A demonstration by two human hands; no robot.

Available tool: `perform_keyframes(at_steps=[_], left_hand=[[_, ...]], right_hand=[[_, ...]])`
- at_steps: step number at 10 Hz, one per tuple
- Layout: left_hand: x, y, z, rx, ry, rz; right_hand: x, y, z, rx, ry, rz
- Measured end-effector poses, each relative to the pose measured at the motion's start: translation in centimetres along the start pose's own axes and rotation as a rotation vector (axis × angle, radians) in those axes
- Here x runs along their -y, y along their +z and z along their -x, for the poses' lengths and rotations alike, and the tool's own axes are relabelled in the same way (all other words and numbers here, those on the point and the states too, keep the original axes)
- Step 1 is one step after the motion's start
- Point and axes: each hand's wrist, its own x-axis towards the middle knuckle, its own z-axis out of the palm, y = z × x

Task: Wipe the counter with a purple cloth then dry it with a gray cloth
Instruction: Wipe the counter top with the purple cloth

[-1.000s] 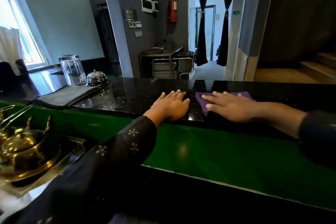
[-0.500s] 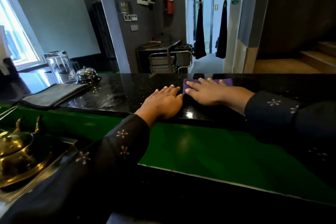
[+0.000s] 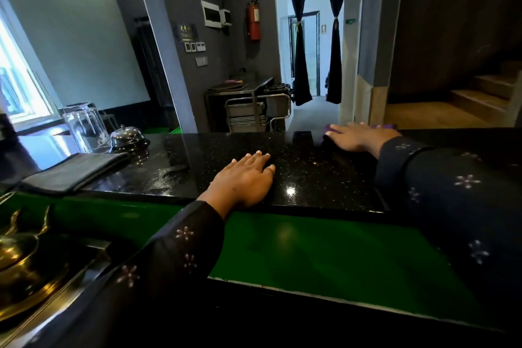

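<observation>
Right hand has slid rightward, flat on purple cloth lying lengthwise along counter.

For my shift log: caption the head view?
Right hand presses purple cloth on black counter; left hand rests flat; gray cloth waits.

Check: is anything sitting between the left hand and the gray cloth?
Nothing visible. The left hand lies flat on the black counter; the gray cloth lies to its left, with only bare counter between.
</observation>
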Motion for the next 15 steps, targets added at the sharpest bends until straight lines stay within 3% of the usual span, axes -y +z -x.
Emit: perform_keyframes(at_steps=[2,5,7,9,10,11,12,13,15], left_hand=[[0.0,0.1,-0.2,-0.006,0.003,0.002],[-0.3,-0.1,0.0,0.014,-0.027,0.002],[-0.5,-0.5,0.9,0.037,-0.035,-0.003],[-0.4,-0.3,0.8,0.001,-0.031,0.019],[-0.7,-0.3,0.7,-0.007,-0.045,0.016],[-0.8,-0.4,0.7,0.007,-0.043,0.021],[-0.6,-0.4,0.8,0.009,-0.033,0.012],[-0.5,-0.2,1.2,0.010,-0.011,-0.015],[-0.3,0.2,0.1,-0.004,-0.007,-0.060]], right_hand=[[0.3,0.1,2.0,0.031,0.017,0.007],[3.8,2.4,16.5,0.050,-0.322,0.075],[3.0,1.8,17.0,0.072,-0.321,0.042],[-4.3,0.7,15.0,0.015,-0.029,0.022],[-3.7,0.6,14.6,0.015,0.069,-0.002],[-0.7,1.0,15.6,0.015,-0.004,0.008],[0.5,1.8,17.5,0.022,-0.193,0.034],[-0.9,1.6,18.0,0.045,-0.259,0.040],[-1.0,0.6,11.8,0.043,-0.087,0.023]])
